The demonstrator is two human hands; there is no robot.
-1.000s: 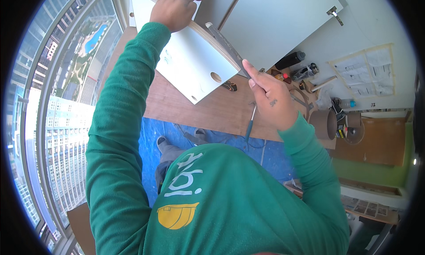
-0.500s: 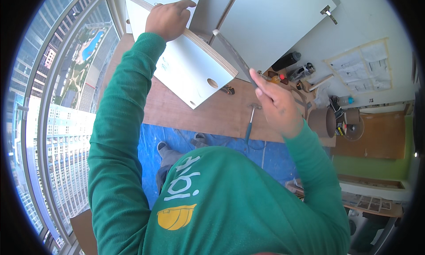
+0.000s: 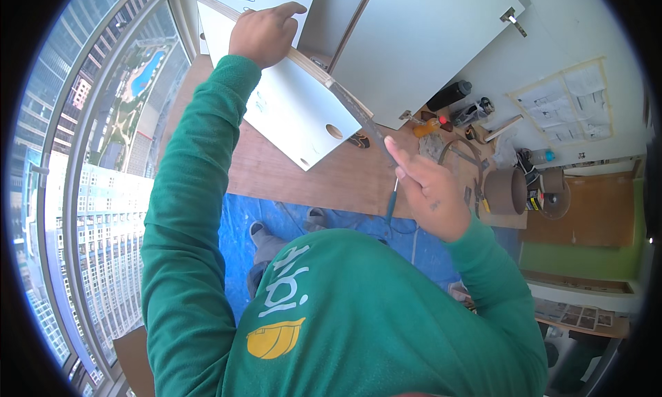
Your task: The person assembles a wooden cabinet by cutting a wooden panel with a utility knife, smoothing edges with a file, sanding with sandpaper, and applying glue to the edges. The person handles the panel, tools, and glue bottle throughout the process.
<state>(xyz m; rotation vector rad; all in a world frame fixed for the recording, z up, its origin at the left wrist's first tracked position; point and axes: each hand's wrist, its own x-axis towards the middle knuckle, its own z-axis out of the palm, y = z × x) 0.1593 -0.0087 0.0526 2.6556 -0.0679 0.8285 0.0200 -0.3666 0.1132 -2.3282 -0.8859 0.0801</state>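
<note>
A white plywood panel [image 3: 293, 117] with a round hole near its corner stands tilted over the brown work surface. My left hand [image 3: 262, 35] is closed over the panel's upper edge, its index finger stretched out. In my right hand [image 3: 431, 197] is a long, flat dark file [image 3: 365, 120], its near end hidden in the palm. The far part of the file lies along the panel's raw edge, towards the right corner. Below the file, partly covered by my right hand, rests a hammer [image 3: 392, 205] with a blue-green handle.
Larger white panels [image 3: 414, 45] with metal hinges stand behind. To the right are a black bottle [image 3: 448, 95], an orange bottle [image 3: 429, 126] and a brown roll of strip [image 3: 503, 190]. Paper drawings [image 3: 565, 104] hang on the wall. Blue sheeting [image 3: 331, 221] covers the floor; windows line the left.
My right hand has drawn the file back towards me, and the file has come down from beyond the panel onto its edge. My left hand stays on the panel, almost unmoved.
</note>
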